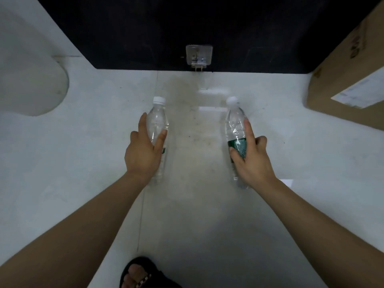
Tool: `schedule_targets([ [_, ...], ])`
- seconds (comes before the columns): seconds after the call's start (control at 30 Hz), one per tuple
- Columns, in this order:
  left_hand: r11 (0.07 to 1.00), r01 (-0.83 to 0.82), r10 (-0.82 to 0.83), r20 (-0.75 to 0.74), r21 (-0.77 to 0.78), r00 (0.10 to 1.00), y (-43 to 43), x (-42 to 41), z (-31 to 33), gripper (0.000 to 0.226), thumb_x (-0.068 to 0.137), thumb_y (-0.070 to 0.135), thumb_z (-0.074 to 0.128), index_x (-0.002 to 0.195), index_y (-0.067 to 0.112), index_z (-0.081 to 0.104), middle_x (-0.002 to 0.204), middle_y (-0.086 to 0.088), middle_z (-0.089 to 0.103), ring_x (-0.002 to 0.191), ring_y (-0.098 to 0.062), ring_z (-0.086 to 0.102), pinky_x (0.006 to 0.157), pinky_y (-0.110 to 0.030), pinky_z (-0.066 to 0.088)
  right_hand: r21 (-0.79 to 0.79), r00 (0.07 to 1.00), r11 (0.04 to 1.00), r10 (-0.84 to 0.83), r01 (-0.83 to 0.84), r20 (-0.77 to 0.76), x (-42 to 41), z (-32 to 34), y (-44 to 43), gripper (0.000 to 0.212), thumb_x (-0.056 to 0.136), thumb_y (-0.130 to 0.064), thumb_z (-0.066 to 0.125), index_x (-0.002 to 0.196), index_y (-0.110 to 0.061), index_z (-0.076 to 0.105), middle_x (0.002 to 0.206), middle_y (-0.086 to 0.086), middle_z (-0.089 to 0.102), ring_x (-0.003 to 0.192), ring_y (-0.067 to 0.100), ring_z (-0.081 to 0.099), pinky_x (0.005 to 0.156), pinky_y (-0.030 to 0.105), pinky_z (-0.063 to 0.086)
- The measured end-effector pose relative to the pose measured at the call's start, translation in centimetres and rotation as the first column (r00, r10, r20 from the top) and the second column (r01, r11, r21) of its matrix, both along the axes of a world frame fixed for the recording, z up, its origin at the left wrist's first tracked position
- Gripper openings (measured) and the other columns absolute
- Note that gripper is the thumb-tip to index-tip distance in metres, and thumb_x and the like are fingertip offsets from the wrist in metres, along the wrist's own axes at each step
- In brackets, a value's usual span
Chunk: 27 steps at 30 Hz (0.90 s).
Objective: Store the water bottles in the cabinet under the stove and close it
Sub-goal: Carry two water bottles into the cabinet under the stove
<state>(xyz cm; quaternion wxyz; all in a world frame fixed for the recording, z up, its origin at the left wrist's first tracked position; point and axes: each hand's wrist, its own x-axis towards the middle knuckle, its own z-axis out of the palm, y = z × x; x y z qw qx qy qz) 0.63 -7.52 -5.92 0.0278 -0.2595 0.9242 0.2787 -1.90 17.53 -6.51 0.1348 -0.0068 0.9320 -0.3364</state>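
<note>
Landmark: the metal fitting (199, 56) low on the dark cabinet front (145, 28), just above the point where that front meets the pale floor (83, 142).

Left hand (143, 154) is below and left of the fitting. Its fingers and thumb are curled round the middle of the left bottle (158, 119), with the thumb on the side nearer the fitting and the index finger up the far side. The bottle is clear with a white cap, and the cap end points toward the fitting. A sliver of green label shows past the thumb.

Right hand (252, 156) is below and right of the fitting, gripping the right bottle (234, 121). The thumb is pressed on the green label, the index finger is laid up the clear upper body, and the other fingers are wrapped behind. This bottle also has a white cap turned toward the fitting.

The two bottles are well apart, one on either side of a line dropped from the fitting — both are outside the cabinet, over the floor. I cannot tell whether their bases touch the floor.

The cabinet front reads as one flat dark surface; I cannot tell if it is shut or ajar.

Far right of the fitting is a cardboard box (349, 65) with a white label. Far left is a white rounded object (31, 80), kind unclear. Well below the fitting, at the bottom edge, is a foot in a dark sandal (137, 273).
</note>
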Motion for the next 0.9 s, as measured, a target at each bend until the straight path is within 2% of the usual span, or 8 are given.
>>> schedule_targets([
  [0.17,0.993,-0.092,0.106,0.196,-0.077,0.975,-0.2,2.5,1.5,0.068,0.088,0.061,0.037,0.146,0.031,0.018,0.119,-0.021,0.05,0.101,-0.044,0.055,0.08,-0.042,0.042,0.028,0.994,0.998,0.046,-0.049,0.098,0.1,1.3,-0.5,0.077,0.089,-0.03,0.051,0.145,-0.039,-0.002,0.105,0.006,0.027,0.069,0.027,0.05,0.069,0.03,0.043],
  [0.33,0.985,-0.161,0.172,0.361,-0.059,0.917,0.8,6.2,9.3,0.069,0.084,0.067,0.038,0.143,0.035,0.022,0.114,-0.018,0.054,0.103,-0.039,0.056,0.08,-0.039,0.04,0.062,0.967,0.996,0.053,-0.07,0.247,2.9,9.6,-0.4,0.076,0.088,-0.033,0.05,0.145,-0.04,0.0,0.105,0.005,0.026,0.063,0.024,0.048,0.067,0.031,0.042],
  [0.4,0.983,-0.182,0.179,0.399,-0.03,0.9,1.5,7.3,14.3,0.069,0.085,0.066,0.038,0.144,0.036,0.019,0.118,-0.018,0.052,0.105,-0.038,0.055,0.079,-0.037,0.038,0.061,0.955,0.996,0.044,-0.065,0.293,4.3,14.8,0.1,0.076,0.088,-0.034,0.05,0.144,-0.041,-0.001,0.105,0.004,0.026,0.059,0.021,0.045,0.065,0.03,0.038],
  [0.53,0.964,-0.257,0.202,0.443,0.066,0.873,3.2,8.7,26.5,0.069,0.087,0.063,0.04,0.146,0.038,0.013,0.124,-0.019,0.047,0.104,-0.038,0.054,0.081,-0.036,0.039,0.037,0.93,0.999,0.014,-0.03,0.368,6.1,27.4,1.2,0.077,0.088,-0.036,0.051,0.143,-0.046,-0.003,0.104,0.005,0.028,0.065,0.027,0.05,0.069,0.031,0.041],
  [0.63,0.939,-0.323,0.24,0.441,0.121,0.865,5.1,9.5,36.9,0.067,0.089,0.06,0.04,0.146,0.04,0.012,0.126,-0.015,0.045,0.083,-0.024,0.057,0.077,-0.033,0.039,0.033,0.92,0.999,0.0,-0.014,0.391,7.2,38.0,2.5,0.077,0.088,-0.038,0.05,0.142,-0.049,-0.004,0.104,0.004,0.029,0.068,0.025,0.051,0.068,0.031,0.041],
  [0.7,0.927,-0.344,0.255,0.419,0.151,0.871,6.9,10.2,44.2,0.064,0.09,0.057,0.04,0.146,0.039,0.013,0.126,-0.012,0.045,0.065,-0.009,0.048,0.075,-0.031,0.038,0.023,0.913,1.0,-0.004,-0.005,0.407,7.8,45.2,3.5,0.076,0.088,-0.038,0.05,0.141,-0.05,-0.003,0.105,0.004,0.03,0.07,0.024,0.051,0.069,0.031,0.039],
  [0.73,0.922,-0.352,0.264,0.409,0.158,0.874,7.8,10.5,47.7,0.063,0.091,0.056,0.04,0.146,0.038,0.014,0.126,-0.011,0.045,0.066,-0.011,0.047,0.076,-0.03,0.037,0.013,0.912,1.0,-0.002,-0.003,0.411,8.1,48.8,3.9,0.076,0.088,-0.039,0.05,0.141,-0.05,-0.002,0.106,0.004,0.031,0.072,0.024,0.051,0.07,0.031,0.038],
  [0.9,0.907,-0.394,0.322,0.359,0.149,0.876,10.9,13.3,62.5,0.065,0.088,0.061,0.038,0.145,0.037,0.016,0.118,-0.015,0.054,0.097,-0.032,0.057,0.075,-0.034,0.041,-0.064,0.913,0.998,0.022,0.005,0.407,9.4,64.4,6.6,0.075,0.086,-0.039,0.052,0.142,-0.048,0.003,0.108,0.005,0.037,0.074,0.014,0.051,0.067,0.029,0.036],
])
